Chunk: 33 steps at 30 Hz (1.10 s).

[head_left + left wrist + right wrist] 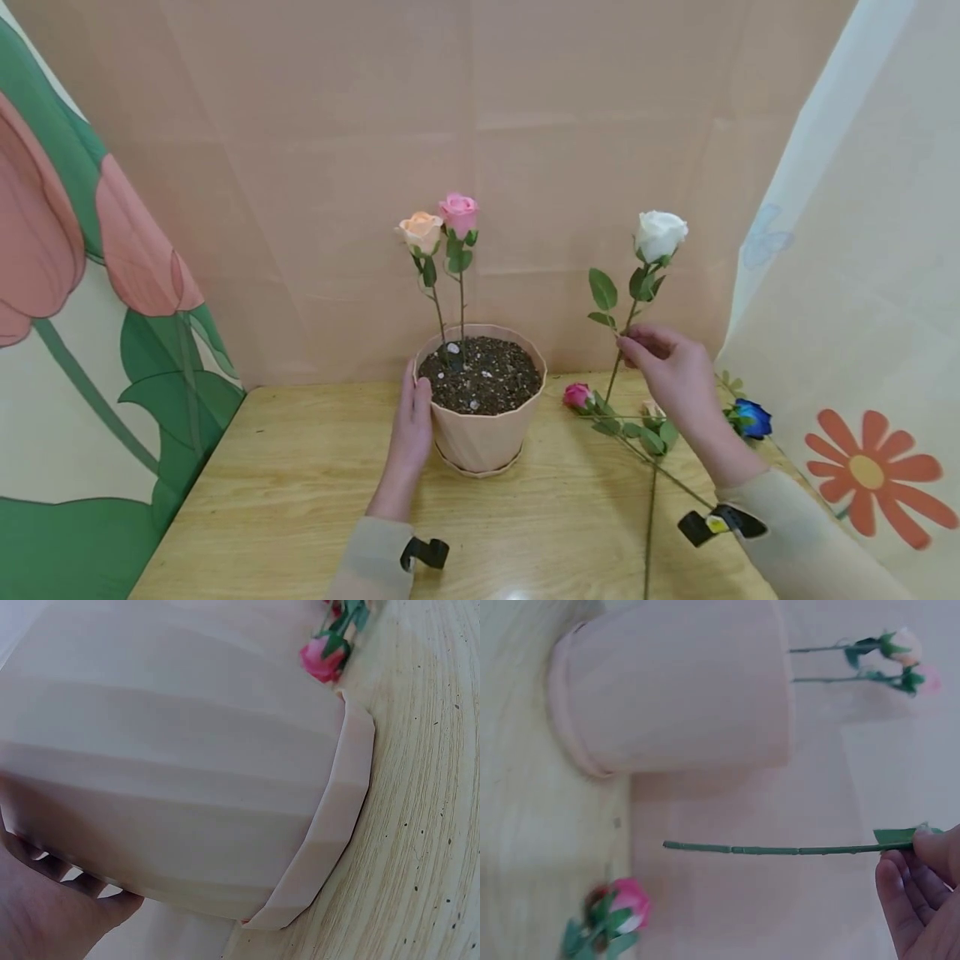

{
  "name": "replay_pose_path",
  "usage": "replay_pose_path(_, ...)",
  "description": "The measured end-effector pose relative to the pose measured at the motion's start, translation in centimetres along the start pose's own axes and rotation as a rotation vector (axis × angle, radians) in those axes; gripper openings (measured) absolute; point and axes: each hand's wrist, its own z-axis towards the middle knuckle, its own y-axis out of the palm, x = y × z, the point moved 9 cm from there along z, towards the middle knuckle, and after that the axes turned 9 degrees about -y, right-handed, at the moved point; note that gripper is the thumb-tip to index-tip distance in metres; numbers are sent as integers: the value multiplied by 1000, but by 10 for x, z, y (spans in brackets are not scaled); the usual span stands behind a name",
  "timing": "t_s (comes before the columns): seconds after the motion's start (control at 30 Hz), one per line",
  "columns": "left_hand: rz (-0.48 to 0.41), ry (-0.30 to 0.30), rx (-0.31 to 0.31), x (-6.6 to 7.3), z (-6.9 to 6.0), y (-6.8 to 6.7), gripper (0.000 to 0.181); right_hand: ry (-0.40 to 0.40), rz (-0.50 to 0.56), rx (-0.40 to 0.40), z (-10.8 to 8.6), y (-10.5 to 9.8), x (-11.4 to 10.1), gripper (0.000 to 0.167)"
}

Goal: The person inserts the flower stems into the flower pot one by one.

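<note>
A pale pink pot (480, 442) filled with dark soil (495, 371) stands on the table, a peach rose (422, 232) and a pink rose (459, 214) upright in its left part. My left hand (411, 425) rests against the pot's left side, fingers along the wall; the left wrist view shows it at the pot wall (172, 765). To the right of the pot, my right hand (678, 375) pinches the stem of a white rose (661, 236) between thumb and fingers. In the right wrist view the green stem (765, 850) hangs free, its lower end above the table.
On the table (300, 467), right of the pot, lie a dark pink rose (577, 396), a partly hidden pale rose and a blue rose (752, 418), with crossing stems. A pink backdrop (337, 167) stands behind, and flower-printed sheets flank both sides.
</note>
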Motion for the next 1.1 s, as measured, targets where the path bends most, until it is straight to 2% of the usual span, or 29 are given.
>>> replay_pose_path(0.27,4,16,-1,1,1,1,61,-52,19,20,19,0,-41,42)
replay_pose_path(0.53,2,-6,10,-2,0,0,61,-137,66,69,36,6,-81,33)
replay_pose_path(0.77,-3,-18,5,-4,0,-1,61,-208,143,68,57,28,-106,26)
replay_pose_path(0.97,-7,-1,16,-2,1,-1,61,-220,168,20,72,56,-111,22)
replay_pose_path(1.1,-11,2,21,-3,1,-1,62,-225,146,-7,81,74,-113,18)
